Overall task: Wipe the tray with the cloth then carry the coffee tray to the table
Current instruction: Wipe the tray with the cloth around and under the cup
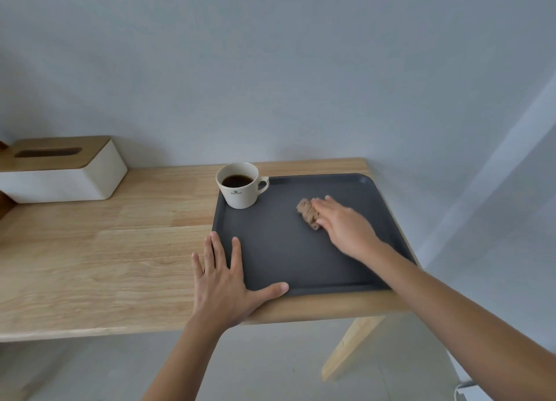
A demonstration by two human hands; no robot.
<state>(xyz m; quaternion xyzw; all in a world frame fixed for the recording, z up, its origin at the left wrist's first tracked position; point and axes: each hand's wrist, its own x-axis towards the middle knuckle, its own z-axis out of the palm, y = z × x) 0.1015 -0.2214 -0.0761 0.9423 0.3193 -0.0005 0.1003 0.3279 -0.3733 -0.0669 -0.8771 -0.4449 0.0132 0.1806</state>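
A dark grey tray [279,250] lies flat at the right end of a wooden table. A white cup of black coffee [239,185] stands in the tray's far left corner. A crumpled brown cloth [307,212] rests on the tray's middle right. My right hand [343,226] presses on the cloth with fingers stretched over it; most of the cloth is hidden under the hand. My left hand [224,278] lies flat with fingers spread across the tray's near left corner, thumb along the front rim.
The wooden table [105,250] stretches left of the tray. A white tissue box with a wooden lid [63,168] stands at the back left. A grey wall is close behind. The table's right edge and a leg [352,346] are beside the tray.
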